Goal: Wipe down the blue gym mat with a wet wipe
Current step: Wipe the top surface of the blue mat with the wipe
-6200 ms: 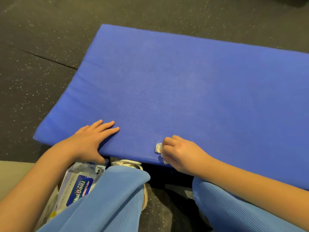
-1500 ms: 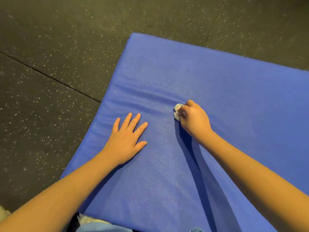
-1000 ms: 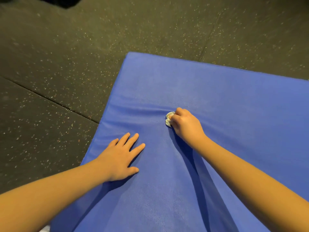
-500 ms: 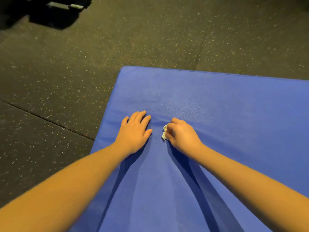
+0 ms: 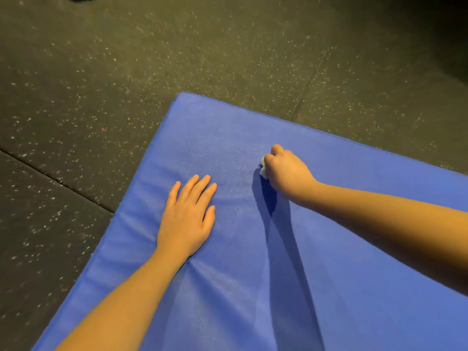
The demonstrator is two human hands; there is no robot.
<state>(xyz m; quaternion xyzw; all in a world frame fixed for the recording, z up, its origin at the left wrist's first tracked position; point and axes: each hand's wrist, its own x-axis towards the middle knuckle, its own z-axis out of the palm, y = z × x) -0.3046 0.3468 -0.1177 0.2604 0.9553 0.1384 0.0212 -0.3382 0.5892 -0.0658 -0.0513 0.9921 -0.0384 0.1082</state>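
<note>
Blue gym mat (image 5: 228, 300): right hand (image 5: 287, 173) clenching wipe (image 5: 263, 169) moved away from flat left hand (image 5: 188, 216).

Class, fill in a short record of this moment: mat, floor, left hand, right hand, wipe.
Mat: blue gym mat, lying on the floor
Floor: speckled floor, dark, with a seam
Left hand: left hand flat on the mat, fingers straight
Right hand: right hand fisted round the wipe, near the far edge
Wipe: wet wipe, bunched, mostly hidden

wet wipe (image 5: 263, 169) mostly hidden inside right hand (image 5: 287, 172), gym mat (image 5: 329, 274) cut off right and bottom
</note>
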